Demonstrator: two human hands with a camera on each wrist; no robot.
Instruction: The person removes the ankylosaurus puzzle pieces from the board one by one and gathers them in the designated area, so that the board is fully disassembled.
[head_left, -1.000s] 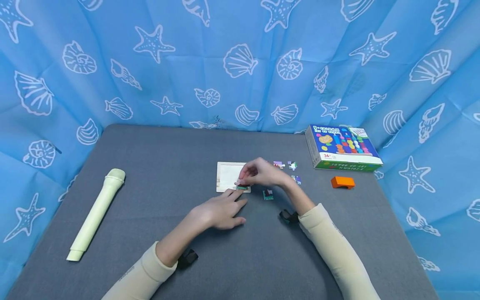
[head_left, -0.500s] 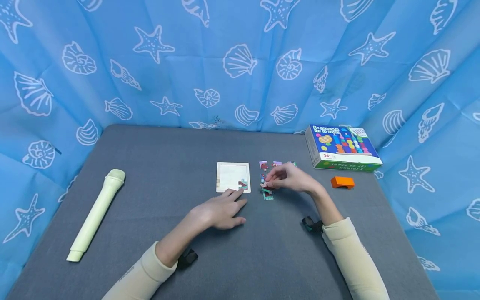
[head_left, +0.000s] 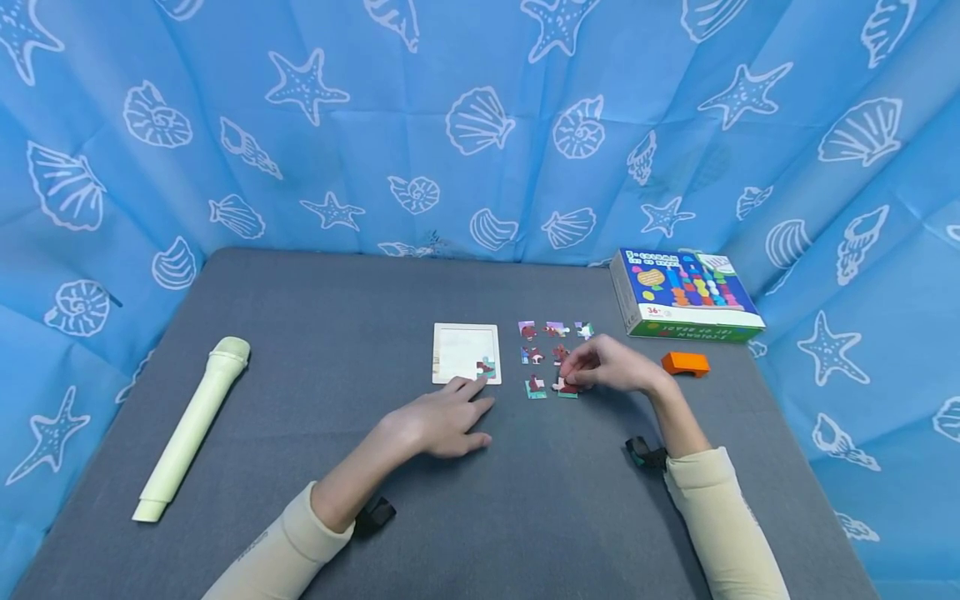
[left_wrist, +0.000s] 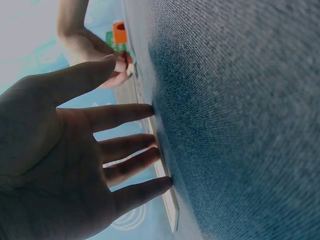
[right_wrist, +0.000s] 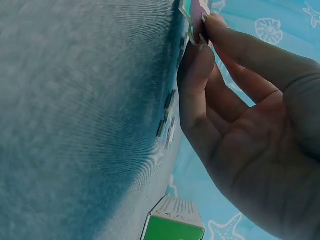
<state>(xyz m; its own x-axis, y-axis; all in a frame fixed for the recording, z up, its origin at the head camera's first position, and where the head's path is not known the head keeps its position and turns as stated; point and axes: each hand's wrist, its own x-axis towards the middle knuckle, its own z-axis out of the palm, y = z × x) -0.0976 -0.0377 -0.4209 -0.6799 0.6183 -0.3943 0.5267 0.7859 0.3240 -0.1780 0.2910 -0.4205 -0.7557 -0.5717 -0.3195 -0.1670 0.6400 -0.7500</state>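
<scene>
A jigsaw puzzle piece [head_left: 567, 388] in dark red and green is pinched between thumb and finger of my right hand [head_left: 611, 365], low over the table; the right wrist view shows the pinch on the puzzle piece [right_wrist: 197, 17] too. My left hand [head_left: 438, 418] lies with fingers spread, its tips at the near edge of the pale wooden puzzle frame [head_left: 437, 354]. One placed piece [head_left: 486, 367] sits in the frame's near right corner. Several loose pieces [head_left: 536, 387] lie in rows right of the frame, one partly behind my right fingers.
An orange arched block [head_left: 686, 364] lies right of my right hand. Behind it stands a blue and green toy box [head_left: 686, 296]. At the left lies a pale green toy microphone [head_left: 195, 429]. A blue shell-patterned curtain [head_left: 480, 167] hangs behind the grey table [head_left: 330, 333].
My right hand has moved right, away from the frame, carrying a pinched puzzle piece past the loose ones to the near row. My left hand has stayed in place.
</scene>
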